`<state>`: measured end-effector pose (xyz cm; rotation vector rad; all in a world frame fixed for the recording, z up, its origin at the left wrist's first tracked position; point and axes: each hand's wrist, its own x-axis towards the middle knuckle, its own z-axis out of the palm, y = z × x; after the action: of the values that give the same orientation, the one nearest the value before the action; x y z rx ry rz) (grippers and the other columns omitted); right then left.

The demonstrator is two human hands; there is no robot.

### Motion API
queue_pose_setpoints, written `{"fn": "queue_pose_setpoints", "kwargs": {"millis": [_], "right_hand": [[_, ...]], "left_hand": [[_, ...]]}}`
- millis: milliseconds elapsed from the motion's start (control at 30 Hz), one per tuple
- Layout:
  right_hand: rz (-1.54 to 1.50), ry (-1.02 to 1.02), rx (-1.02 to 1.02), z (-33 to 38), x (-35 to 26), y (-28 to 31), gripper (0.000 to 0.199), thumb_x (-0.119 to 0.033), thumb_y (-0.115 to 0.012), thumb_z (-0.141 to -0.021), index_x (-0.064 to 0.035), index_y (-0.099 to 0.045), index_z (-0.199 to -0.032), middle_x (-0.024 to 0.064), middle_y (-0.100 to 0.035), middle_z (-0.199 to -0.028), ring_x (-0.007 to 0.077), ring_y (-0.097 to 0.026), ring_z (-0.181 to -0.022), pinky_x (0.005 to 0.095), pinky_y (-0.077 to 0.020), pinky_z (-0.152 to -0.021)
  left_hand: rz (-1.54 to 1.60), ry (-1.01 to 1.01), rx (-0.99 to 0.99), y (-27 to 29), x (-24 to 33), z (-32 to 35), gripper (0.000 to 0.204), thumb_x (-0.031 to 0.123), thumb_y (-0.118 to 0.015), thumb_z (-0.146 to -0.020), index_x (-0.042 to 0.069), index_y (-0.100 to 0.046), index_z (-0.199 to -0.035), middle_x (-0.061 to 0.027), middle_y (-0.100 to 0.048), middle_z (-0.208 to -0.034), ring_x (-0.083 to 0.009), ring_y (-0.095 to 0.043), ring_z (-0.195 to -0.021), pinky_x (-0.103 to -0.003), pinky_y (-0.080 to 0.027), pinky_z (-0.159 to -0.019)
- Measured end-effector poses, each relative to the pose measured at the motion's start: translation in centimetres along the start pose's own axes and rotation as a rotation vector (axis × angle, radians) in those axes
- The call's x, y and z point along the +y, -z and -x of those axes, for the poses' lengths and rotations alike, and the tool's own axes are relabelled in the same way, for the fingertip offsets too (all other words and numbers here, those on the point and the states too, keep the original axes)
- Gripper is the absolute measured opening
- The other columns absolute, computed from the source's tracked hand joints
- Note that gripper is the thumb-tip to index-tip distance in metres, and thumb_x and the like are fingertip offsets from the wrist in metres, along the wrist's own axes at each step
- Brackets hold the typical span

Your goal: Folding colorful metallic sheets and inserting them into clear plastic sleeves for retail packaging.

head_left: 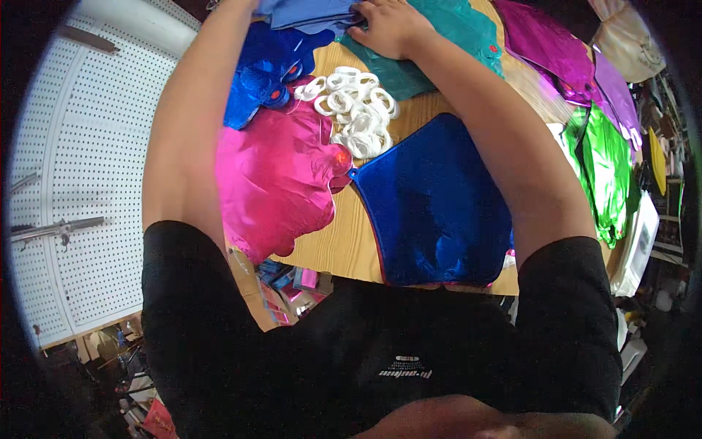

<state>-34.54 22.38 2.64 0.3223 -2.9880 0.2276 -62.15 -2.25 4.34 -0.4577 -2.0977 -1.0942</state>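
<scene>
Reaching across the counter (344, 241), the right hand (391, 28) presses flat on the teal foil balloon (439, 44); the left hand is out of view, and sorting seems unfinished.

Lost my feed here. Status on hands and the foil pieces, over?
Right hand flat on teal foil piece. Left hand out of view at top. White plastic rings heaped mid-table, between pink and blue foil pieces.

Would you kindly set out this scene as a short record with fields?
Surface: wooden table
Right hand: flat on teal foil piece, fingertips at light blue foil piece
Left hand: out of view past the top edge
Centre: pile of white plastic rings
Near edge: dark blue foil piece, pink foil piece
Right side: purple foil piece, green foil piece
</scene>
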Motion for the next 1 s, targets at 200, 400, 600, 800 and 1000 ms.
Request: {"fn": "queue_pose_setpoints", "kwargs": {"millis": [200, 400, 600, 800, 1000], "right_hand": [[0.014, -0.032, 0.016, -0.1, 0.6, -0.7, 0.075, -0.054, -0.045, -0.101, -0.0007, -0.041, -0.155, 0.0213, -0.036, -0.164, 0.0364, -0.026, -0.155, 0.0449, -0.0184, -0.128], [-0.008, -0.062, -0.013, 0.2, 0.9, -0.1, 0.077, -0.055, -0.048, -0.100, -0.0004, -0.043, -0.154, 0.0212, -0.037, -0.163, 0.0359, -0.027, -0.155, 0.0454, -0.0195, -0.127], [-0.028, -0.071, 0.030, -0.3, 1.5, -1.7, 0.077, -0.055, -0.049, -0.099, -0.0017, -0.043, -0.154, 0.0208, -0.037, -0.163, 0.0359, -0.027, -0.155, 0.0466, -0.0190, -0.127], [-0.006, 0.066, 0.166, 1.3, 1.3, -1.6, 0.075, -0.054, -0.048, -0.100, -0.0047, -0.043, -0.156, 0.0196, -0.038, -0.163, 0.0352, -0.026, -0.155, 0.0477, -0.0163, -0.128], [-0.199, 0.045, 0.242, 3.2, -1.9, 4.5, 0.070, -0.057, -0.049, -0.101, -0.0036, -0.051, -0.146, 0.0191, -0.048, -0.147, 0.0351, -0.040, -0.139, 0.0484, -0.0320, -0.116]], "left_hand": [[-0.228, 0.125, 0.261, 6.8, 1.1, -8.5, 0.028, 0.014, -0.059, -0.090, -0.010, -0.074, -0.089, -0.0293, -0.074, -0.088, -0.0405, -0.073, -0.085, -0.054, -0.053, -0.075], [-0.102, 0.038, 0.397, 11.5, 5.2, -10.5, 0.032, 0.021, -0.060, -0.095, -0.008, -0.074, -0.091, -0.0277, -0.074, -0.089, -0.0407, -0.072, -0.084, -0.051, -0.053, -0.076], [-0.360, -0.055, 0.399, 16.1, 8.4, -9.6, 0.035, 0.026, -0.059, -0.099, -0.005, -0.074, -0.093, -0.0282, -0.074, -0.095, -0.0468, -0.071, -0.096, -0.051, -0.053, -0.086], [-0.460, -0.254, 0.335, 22.2, 15.9, -5.6, 0.031, 0.026, -0.061, -0.099, -0.002, -0.071, -0.109, -0.0271, -0.073, -0.099, -0.0449, -0.071, -0.095, -0.049, -0.054, -0.084], [-0.283, -0.361, 0.090, 22.8, 31.4, 11.3, 0.019, 0.016, -0.067, -0.097, -0.003, -0.066, -0.102, -0.0201, -0.071, -0.085, -0.0313, -0.072, -0.080, -0.039, -0.054, -0.073]]}}
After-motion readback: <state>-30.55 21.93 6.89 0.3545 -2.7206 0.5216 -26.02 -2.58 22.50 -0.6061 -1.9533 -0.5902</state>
